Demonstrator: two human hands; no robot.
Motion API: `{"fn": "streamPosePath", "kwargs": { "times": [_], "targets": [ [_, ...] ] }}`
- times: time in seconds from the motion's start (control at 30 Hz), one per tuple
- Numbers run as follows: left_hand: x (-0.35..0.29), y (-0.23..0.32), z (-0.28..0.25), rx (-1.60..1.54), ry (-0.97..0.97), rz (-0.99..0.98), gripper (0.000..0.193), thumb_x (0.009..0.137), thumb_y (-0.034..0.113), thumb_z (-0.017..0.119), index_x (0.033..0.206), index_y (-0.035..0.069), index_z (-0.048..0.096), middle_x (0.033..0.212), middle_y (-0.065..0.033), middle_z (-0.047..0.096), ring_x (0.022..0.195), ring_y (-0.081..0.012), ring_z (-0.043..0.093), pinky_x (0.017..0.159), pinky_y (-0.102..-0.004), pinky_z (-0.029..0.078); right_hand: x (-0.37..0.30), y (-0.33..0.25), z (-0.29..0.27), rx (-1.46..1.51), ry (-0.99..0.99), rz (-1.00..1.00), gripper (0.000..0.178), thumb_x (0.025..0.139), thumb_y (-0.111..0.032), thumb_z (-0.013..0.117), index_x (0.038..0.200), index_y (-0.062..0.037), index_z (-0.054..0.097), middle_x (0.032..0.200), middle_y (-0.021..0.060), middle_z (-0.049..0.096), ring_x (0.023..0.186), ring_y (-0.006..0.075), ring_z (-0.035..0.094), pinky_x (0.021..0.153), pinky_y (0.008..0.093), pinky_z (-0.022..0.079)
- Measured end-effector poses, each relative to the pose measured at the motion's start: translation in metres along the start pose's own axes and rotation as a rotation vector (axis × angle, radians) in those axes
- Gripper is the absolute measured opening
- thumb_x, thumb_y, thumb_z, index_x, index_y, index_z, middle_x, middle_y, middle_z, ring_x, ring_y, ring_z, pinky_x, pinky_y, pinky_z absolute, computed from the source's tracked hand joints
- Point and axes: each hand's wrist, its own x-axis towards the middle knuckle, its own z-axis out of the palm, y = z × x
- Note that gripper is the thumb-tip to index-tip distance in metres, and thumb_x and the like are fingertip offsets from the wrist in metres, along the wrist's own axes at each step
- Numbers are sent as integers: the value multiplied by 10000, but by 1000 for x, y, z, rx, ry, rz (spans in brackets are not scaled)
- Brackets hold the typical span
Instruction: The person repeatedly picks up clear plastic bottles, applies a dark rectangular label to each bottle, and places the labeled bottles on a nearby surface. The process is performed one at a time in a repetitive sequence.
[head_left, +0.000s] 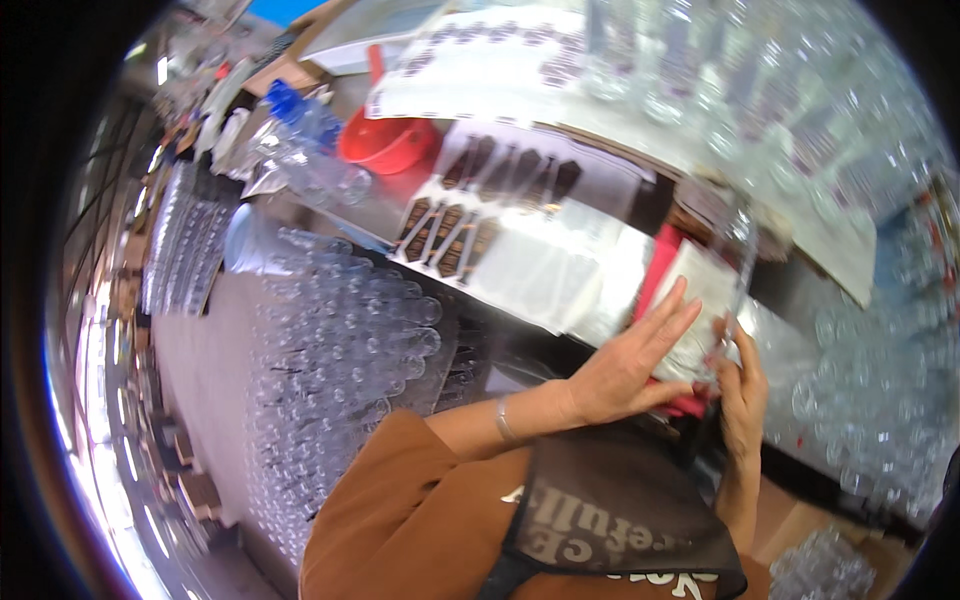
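My left hand [635,365] has its fingers stretched out over a white pad [690,290] with red material [662,262] along its side. A narrow bracelet is on that wrist. My right hand [743,395] is closed around the lower end of a long clear glass-like piece [742,250], which lies along the pad's right side. Blur hides its exact kind and whether my left fingers touch it. Left of the pad lies a whitish sheet [540,270] bearing several dark, pointed labels [450,235] with pale strips.
Many clear glass bottles [690,70] stand at the far right, and more clear glassware [860,400] is to my right. A red bowl [385,142] and a blue-topped clear bottle [300,120] are at the far left. Rows of clear bottles [330,340] cover the lower left.
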Motion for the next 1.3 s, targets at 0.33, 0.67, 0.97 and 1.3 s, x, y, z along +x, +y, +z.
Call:
{"fn": "streamPosePath", "kwargs": {
  "times": [0.33,0.67,0.97,1.3],
  "targets": [
    [14,-176,-352,1018,749,-464,483,922,317,631,1202,-77,633,1212,-282,645,1127,-409,627,985,-454,487,16,21,-52,27,211,-14,387,1068,-263,512,1338,8,576,1128,105,681,580,26,512,506,172,374],
    [34,-249,-411,1118,488,-831,378,883,289,528,1015,15,753,1051,-254,714,1032,-407,684,905,-472,532,20,13,-32,-142,199,-43,302,1046,-193,553,1252,10,638,1022,41,671,628,36,520,569,186,406],
    [18,-122,-240,151,460,-655,315,885,277,600,796,-5,708,668,-34,639,621,-112,576,598,-280,446,7,21,-35,-168,180,-68,290,1032,-151,570,1265,11,634,1027,56,685,644,51,515,594,196,422],
    [-28,-98,-155,842,420,-465,262,890,285,678,981,41,707,951,-168,657,864,-334,663,769,-448,522,-15,31,-46,-158,207,-66,279,1025,-119,568,1252,30,635,1019,74,713,662,53,507,619,199,424]
  ]
}}
